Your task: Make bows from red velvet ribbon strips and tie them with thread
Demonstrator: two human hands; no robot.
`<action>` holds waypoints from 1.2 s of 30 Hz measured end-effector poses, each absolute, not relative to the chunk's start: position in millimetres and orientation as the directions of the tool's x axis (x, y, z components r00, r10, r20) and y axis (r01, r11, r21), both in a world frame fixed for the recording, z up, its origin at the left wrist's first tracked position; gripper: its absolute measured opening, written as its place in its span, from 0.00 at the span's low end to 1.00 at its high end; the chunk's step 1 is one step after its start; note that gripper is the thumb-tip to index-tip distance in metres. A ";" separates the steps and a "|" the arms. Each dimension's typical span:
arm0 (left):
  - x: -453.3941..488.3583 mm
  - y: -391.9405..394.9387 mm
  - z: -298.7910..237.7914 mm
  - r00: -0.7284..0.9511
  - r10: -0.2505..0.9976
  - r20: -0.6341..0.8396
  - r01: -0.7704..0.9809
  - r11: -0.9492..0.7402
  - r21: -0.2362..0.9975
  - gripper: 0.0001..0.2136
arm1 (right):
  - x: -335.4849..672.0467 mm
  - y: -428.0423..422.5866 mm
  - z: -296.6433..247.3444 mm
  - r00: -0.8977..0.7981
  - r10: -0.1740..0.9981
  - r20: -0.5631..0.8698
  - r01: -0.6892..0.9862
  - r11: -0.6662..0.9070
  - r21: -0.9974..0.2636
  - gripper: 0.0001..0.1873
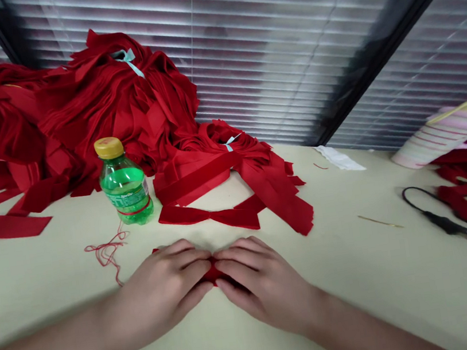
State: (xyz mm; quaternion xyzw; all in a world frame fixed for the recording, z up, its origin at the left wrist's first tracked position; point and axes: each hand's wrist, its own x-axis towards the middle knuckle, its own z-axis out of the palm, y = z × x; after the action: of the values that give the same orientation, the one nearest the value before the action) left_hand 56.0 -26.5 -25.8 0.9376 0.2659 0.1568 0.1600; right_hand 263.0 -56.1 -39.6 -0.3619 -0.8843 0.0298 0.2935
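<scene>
My left hand and my right hand meet at the fingertips in the middle of the cream table. Between them they pinch a small folded piece of red felt, mostly hidden by my fingers. A bundle of long red felt strips, tied with a pale blue band, lies just beyond my hands. To the left of the bundle stands a green Sprite bottle with a yellow cap. A loose tangle of red thread lies near my left hand.
A large heap of red felt strips rises at the back left, with loose strips at the far left. At the right lie a black cable, a thin stick, white paper and a striped pink-and-white cone. Window blinds stand behind the table.
</scene>
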 end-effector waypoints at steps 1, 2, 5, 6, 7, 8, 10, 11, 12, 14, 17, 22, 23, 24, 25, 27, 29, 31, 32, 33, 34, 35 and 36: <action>55.8 -26.1 -25.3 0.814 0.541 0.212 0.443 -0.813 0.378 0.12 | 263.3 -55.9 -39.9 -0.574 0.646 0.502 0.622 0.744 -0.246 0.08; 55.6 -25.8 -24.9 0.817 0.534 0.218 0.435 -0.819 0.374 0.12 | 263.6 -55.7 -40.4 -0.580 0.640 0.504 0.621 0.748 -0.236 0.08; 55.4 -24.9 -24.3 0.818 0.523 0.239 0.419 -0.826 0.377 0.11 | 264.8 -55.5 -41.9 -0.583 0.653 0.484 0.613 0.744 -0.267 0.08; 55.3 -24.8 -24.4 0.814 0.526 0.245 0.419 -0.825 0.379 0.11 | 265.0 -55.4 -42.1 -0.577 0.667 0.471 0.610 0.736 -0.296 0.08; 55.3 -24.7 -24.4 0.811 0.530 0.249 0.420 -0.823 0.383 0.11 | 265.0 -55.2 -41.9 -0.570 0.685 0.454 0.607 0.723 -0.330 0.08; 55.3 -24.7 -24.4 0.807 0.533 0.252 0.418 -0.819 0.393 0.10 | 264.9 -54.9 -41.1 -0.560 0.704 0.437 0.603 0.708 -0.367 0.07; 55.1 -24.8 -24.2 0.804 0.539 0.253 0.410 -0.809 0.420 0.10 | 264.2 -54.1 -37.9 -0.532 0.746 0.401 0.593 0.666 -0.452 0.05; 55.0 -25.0 -24.0 0.807 0.537 0.245 0.405 -0.806 0.431 0.09 | 263.8 -53.5 -35.6 -0.515 0.768 0.381 0.586 0.640 -0.497 0.04; 54.9 -25.1 -23.7 0.811 0.535 0.238 0.403 -0.805 0.436 0.09 | 263.3 -52.9 -33.1 -0.499 0.789 0.357 0.577 0.611 -0.542 0.03; 54.5 -25.2 -23.2 0.816 0.532 0.227 0.411 -0.809 0.419 0.09 | 262.7 -51.7 -28.0 -0.474 0.827 0.302 0.564 0.549 -0.617 0.05; 53.7 -25.1 -22.9 0.824 0.527 0.209 0.438 -0.826 0.356 0.10 | 262.4 -50.1 -22.5 -0.448 0.864 0.232 0.566 0.474 -0.675 0.08; 52.5 -26.8 -22.3 0.839 0.503 0.205 0.436 -0.849 0.300 0.10 | 262.0 -48.7 -22.2 -0.430 0.878 0.210 0.583 0.448 -0.677 0.09; 52.4 -27.6 -21.8 0.846 0.492 0.208 0.427 -0.856 0.291 0.10 | 261.9 -48.4 -22.9 -0.434 0.874 0.220 0.579 0.457 -0.675 0.09; 52.4 -28.4 -21.1 0.852 0.481 0.207 0.419 -0.864 0.279 0.10 | 261.9 -48.1 -23.7 -0.442 0.867 0.232 0.569 0.471 -0.674 0.09; 52.5 -29.1 -20.4 0.858 0.471 0.206 0.414 -0.871 0.265 0.11 | 261.9 -47.8 -24.4 -0.451 0.858 0.247 0.557 0.486 -0.674 0.09; 53.2 -30.0 -19.1 0.859 0.466 0.212 0.413 -0.875 0.251 0.11 | 261.8 -47.1 -25.7 -0.465 0.840 0.279 0.532 0.517 -0.671 0.09; 54.0 -30.0 -18.7 0.849 0.479 0.220 0.418 -0.866 0.273 0.11 | 261.7 -46.8 -26.6 -0.467 0.831 0.304 0.520 0.536 -0.665 0.09; 54.7 -29.2 -19.6 0.838 0.497 0.225 0.420 -0.851 0.315 0.11 | 261.5 -47.2 -27.2 -0.462 0.827 0.322 0.522 0.547 -0.655 0.09; 55.0 -28.7 -20.5 0.833 0.505 0.224 0.423 -0.844 0.331 0.11 | 261.3 -47.7 -27.3 -0.460 0.825 0.328 0.526 0.551 -0.648 0.09; 55.1 -28.3 -21.5 0.828 0.514 0.224 0.428 -0.837 0.342 0.11 | 261.2 -48.3 -27.3 -0.458 0.824 0.333 0.534 0.554 -0.638 0.08; 55.2 -28.0 -22.6 0.821 0.525 0.226 0.434 -0.830 0.352 0.11 | 261.0 -48.9 -27.3 -0.456 0.823 0.339 0.543 0.558 -0.627 0.08; 55.2 -28.1 -23.6 0.813 0.536 0.226 0.440 -0.821 0.364 0.11 | 260.8 -49.4 -27.1 -0.456 0.822 0.341 0.553 0.562 -0.615 0.07; 55.2 -28.3 -24.3 0.808 0.545 0.225 0.443 -0.813 0.378 0.10 | 260.6 -49.7 -26.8 -0.458 0.821 0.340 0.564 0.564 -0.603 0.07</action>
State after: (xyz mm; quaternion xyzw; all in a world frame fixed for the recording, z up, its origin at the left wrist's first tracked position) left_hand 55.2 -28.3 -24.3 0.9379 0.2635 0.1636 0.1556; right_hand 260.6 -49.7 -26.8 -0.4183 -0.8283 0.2073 0.3098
